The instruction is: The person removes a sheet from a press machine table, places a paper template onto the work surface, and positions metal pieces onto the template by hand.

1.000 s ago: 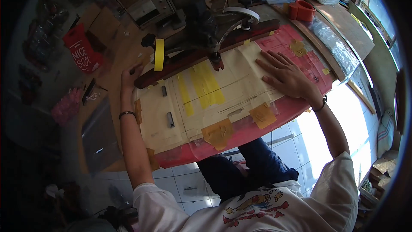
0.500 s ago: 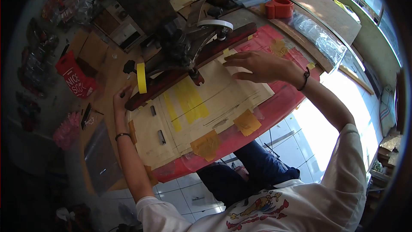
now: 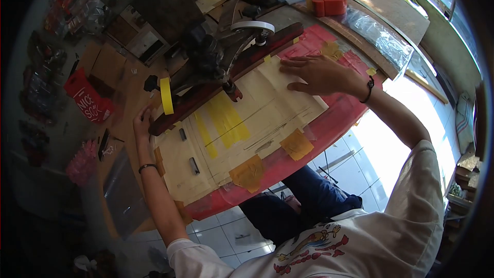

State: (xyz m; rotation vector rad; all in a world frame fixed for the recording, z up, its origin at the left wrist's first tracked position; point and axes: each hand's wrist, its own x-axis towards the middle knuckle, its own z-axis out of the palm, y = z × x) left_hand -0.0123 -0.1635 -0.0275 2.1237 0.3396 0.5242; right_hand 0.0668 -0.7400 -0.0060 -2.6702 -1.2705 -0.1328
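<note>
A tan sheet (image 3: 267, 100) with yellow tape strips (image 3: 226, 118) lies on a red-edged board (image 3: 226, 199), patched with brown tape (image 3: 297, 144). Over its far edge sits a dark red bar (image 3: 185, 104) belonging to a machine. My right hand (image 3: 319, 74) rests on the upper right part of the sheet, fingers stretched out. At the bar's left end is my left hand (image 3: 143, 123), its fingers partly curled; whether they hold anything is unclear. Two small dark metal pieces (image 3: 194, 166) lie on the sheet's left part.
A red tape dispenser (image 3: 330, 4) and clear plastic bags (image 3: 378, 33) are at the upper right. On the left are a red packet (image 3: 87, 98), a cardboard box (image 3: 105, 67), a pink bundle (image 3: 81, 163) and a dark plastic sheet (image 3: 126, 195).
My right hand lifted off the sheet, moved left and came down on it again. The view has shifted. My left hand stays near the bar's left end.
</note>
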